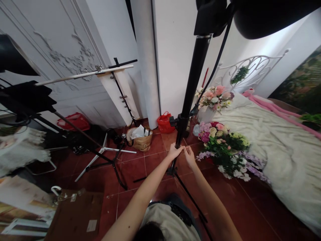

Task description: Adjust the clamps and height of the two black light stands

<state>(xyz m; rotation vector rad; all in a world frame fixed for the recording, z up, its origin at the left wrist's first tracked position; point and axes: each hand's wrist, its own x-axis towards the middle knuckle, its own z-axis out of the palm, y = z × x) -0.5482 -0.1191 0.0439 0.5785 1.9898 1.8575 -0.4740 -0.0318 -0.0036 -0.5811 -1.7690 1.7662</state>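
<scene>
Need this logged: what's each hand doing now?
Left hand: closed around the black stand pole.
Right hand: beside the pole; its grip cannot be told.

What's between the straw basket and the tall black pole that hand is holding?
A red bag: in the head view, it shows between the basket and the black pole.

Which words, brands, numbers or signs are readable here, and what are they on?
None can be read.
Box: a pale label near its lower edge, any print too small and blurred to read.
Stand: no legible lettering.
</scene>
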